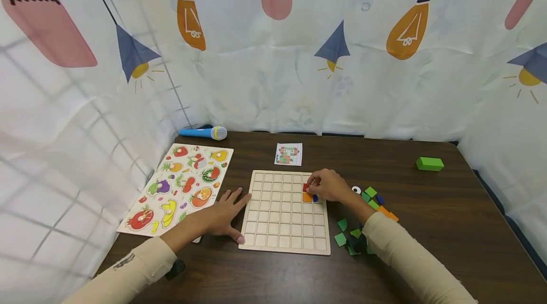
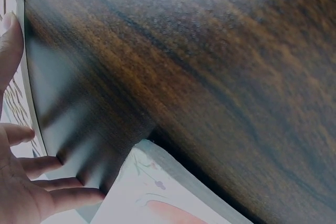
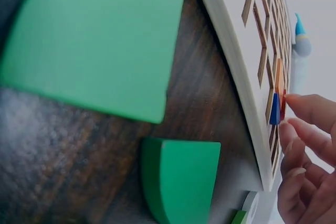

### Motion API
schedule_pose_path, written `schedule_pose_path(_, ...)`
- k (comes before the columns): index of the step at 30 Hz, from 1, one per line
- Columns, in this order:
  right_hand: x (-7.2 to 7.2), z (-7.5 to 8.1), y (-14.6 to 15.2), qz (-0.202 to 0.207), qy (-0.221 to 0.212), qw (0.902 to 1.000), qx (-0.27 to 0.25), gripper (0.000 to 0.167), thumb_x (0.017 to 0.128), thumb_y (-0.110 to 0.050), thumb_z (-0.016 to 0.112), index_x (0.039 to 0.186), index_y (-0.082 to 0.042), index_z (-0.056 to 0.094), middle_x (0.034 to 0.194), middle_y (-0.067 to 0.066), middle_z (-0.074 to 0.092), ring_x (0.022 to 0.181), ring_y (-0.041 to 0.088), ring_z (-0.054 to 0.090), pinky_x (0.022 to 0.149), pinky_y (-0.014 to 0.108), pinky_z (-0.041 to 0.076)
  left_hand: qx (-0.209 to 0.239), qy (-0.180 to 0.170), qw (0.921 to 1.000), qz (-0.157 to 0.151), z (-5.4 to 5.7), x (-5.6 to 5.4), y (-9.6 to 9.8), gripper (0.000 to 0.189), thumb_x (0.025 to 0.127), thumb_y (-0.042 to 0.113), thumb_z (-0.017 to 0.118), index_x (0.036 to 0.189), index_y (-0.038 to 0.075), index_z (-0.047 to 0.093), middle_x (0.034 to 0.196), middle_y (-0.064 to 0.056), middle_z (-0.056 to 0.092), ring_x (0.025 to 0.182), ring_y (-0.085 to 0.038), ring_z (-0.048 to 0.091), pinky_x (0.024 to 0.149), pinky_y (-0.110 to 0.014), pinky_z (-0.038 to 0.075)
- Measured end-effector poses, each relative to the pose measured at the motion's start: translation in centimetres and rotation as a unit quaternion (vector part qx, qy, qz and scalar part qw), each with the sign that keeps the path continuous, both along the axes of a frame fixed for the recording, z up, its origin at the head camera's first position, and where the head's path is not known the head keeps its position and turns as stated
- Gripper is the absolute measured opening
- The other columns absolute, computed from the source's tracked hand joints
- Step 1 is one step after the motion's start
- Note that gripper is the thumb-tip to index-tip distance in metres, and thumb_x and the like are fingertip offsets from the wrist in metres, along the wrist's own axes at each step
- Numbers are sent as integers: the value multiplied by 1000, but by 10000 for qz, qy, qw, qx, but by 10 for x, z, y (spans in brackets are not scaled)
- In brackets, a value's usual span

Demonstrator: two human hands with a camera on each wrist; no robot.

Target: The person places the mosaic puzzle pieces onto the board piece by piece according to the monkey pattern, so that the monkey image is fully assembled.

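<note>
A wooden grid board (image 1: pixel 278 218) lies flat on the table. My left hand (image 1: pixel 224 213) rests at its left edge, fingers spread and thumb on the near left corner. In the upper right part of the grid my right hand (image 1: pixel 331 185) pinches a small red block (image 1: pixel 305 186) between thumb and fingertips. Just below the red block sits an orange block (image 1: pixel 307 197), with a blue piece (image 1: pixel 315 198) to its right. The right wrist view shows the red block (image 3: pixel 284 106) at the fingertips, close against the blue piece (image 3: pixel 274 109).
Several loose green pieces (image 1: pixel 340 239) and orange blocks (image 1: pixel 388 213) lie right of the board, partly under my right forearm. A pattern card (image 1: pixel 288 154) is behind the board. Left stand a fruit-picture board (image 1: pixel 179 194) and a toy microphone (image 1: pixel 202 133); far right, a green block (image 1: pixel 429 164).
</note>
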State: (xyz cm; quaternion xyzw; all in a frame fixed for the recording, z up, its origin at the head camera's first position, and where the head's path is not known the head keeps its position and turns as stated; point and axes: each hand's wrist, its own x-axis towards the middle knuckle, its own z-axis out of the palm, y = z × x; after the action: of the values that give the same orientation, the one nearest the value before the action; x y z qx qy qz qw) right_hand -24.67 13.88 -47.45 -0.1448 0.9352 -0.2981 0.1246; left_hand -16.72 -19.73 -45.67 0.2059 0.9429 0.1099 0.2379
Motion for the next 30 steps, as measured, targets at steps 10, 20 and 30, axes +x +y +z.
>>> schedule_pose_path(10, 1, 4, -2, -48, -26, 9997, 221, 16, 89, -28, 77, 99, -17, 78, 82, -5, 67, 73, 14, 57, 64, 30, 45, -24, -27, 10000, 7, -1, 0, 1, 116, 71, 57, 84, 160, 14, 24, 165, -24, 16, 148, -55, 17, 111, -65, 33)
schedule_pose_path(20, -2, 4, -5, -88, 30, 9996, 267, 11, 89, -29, 77, 94, -19, 79, 83, -5, 69, 74, 14, 58, 63, 30, 45, -33, 21, 10000, -36, 3, 1, 1, 115, 72, 57, 84, 160, 13, 24, 165, -25, 16, 148, -55, 18, 111, -65, 34)
schedule_pose_path(30, -5, 2, 14, 360, 153, 9988, -288, 14, 95, -25, 70, 100, -16, 79, 90, -3, 73, 77, 13, 59, 64, 29, 49, -19, -2, 10000, 1, 3, 1, 1, 116, 71, 57, 84, 160, 13, 24, 165, -25, 17, 148, -55, 18, 110, -66, 34)
